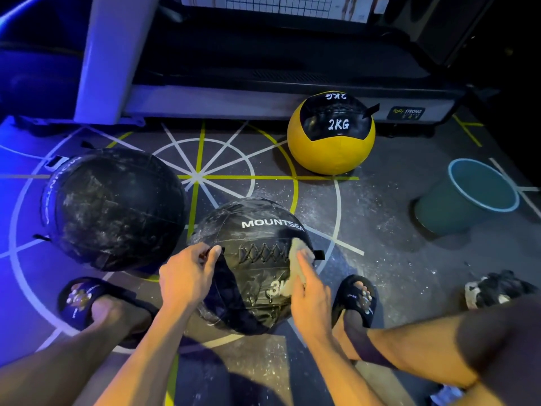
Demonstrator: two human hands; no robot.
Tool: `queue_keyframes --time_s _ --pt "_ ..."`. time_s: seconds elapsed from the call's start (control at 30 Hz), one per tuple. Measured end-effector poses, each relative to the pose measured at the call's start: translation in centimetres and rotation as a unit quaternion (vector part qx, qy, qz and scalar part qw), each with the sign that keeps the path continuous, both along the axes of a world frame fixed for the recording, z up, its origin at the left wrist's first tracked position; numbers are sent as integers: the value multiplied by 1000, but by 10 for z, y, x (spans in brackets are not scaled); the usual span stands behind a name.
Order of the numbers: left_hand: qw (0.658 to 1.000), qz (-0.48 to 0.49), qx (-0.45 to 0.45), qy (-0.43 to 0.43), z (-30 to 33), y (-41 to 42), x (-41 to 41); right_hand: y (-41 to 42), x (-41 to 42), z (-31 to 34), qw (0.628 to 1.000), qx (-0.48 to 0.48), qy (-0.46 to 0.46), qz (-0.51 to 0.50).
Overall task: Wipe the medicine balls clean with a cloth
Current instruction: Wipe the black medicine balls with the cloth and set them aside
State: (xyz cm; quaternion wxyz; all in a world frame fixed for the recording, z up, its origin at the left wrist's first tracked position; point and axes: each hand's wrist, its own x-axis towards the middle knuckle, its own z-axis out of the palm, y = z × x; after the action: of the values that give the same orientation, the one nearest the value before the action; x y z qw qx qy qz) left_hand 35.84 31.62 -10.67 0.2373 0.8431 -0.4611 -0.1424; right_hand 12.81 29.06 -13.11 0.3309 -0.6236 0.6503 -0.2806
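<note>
Marked gym floor (380, 244) — "MOUNTSEA" ball (251, 259) under both hands: left hand (187, 276) pinching strap (211, 252), right hand (310, 294) on cloth (298, 247).

Dim gym lit by blue light from the left. A dark rubber floor (380, 230) carries white and yellow circle and spoke markings, dusted with white powder. A treadmill (263, 68) runs along the back. A teal bucket (468, 197) stands at right.

Landmark: Mountsea ball (251, 259). Big black ball (114, 209) just beside it on left blocks that side; yellow ball (330, 142) and bucket (468, 197) well apart; floor (374, 230) to right open.
</note>
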Motion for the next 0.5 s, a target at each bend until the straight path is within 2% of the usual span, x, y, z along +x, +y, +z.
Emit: queue_keyframes --time_s 0.1,0.13,0.2,0.27,0.3,0.33,0.37,0.4,0.43,0.47,0.5 --pt "1000 -4 -10 -3 0 -1 -7 -17 -3 0 997 46 -12 -67" --pt "1000 -7 -13 -8 0 0 -10 -14 6 6 998 36 -12 -45" --pt "1000 -11 -13 -14 -1 1 -12 6 21 14 997 -30 -16 67" --pt "1000 -10 -1 -12 0 0 -7 11 11 8 982 -90 -8 169" --pt "1000 -12 4 -10 0 1 -6 5 -1 5 980 -102 -6 168" --pt "1000 -13 5 -9 0 1 -5 -3 -11 5 988 -84 -21 125" --pt "1000 -14 3 -8 -1 1 -6 -15 -16 9 997 -45 -44 37" --pt "1000 -16 0 -8 -1 1 -7 -28 -17 9 998 8 -39 -54" --pt "1000 -23 -3 -7 -2 2 -10 -34 -14 6 994 43 -19 -101" --pt "999 -31 -8 -6 -3 3 -14 -36 -5 5 994 48 -11 -100" --pt "999 -37 -12 -9 -3 3 -16 -32 9 6 998 20 -23 -59"
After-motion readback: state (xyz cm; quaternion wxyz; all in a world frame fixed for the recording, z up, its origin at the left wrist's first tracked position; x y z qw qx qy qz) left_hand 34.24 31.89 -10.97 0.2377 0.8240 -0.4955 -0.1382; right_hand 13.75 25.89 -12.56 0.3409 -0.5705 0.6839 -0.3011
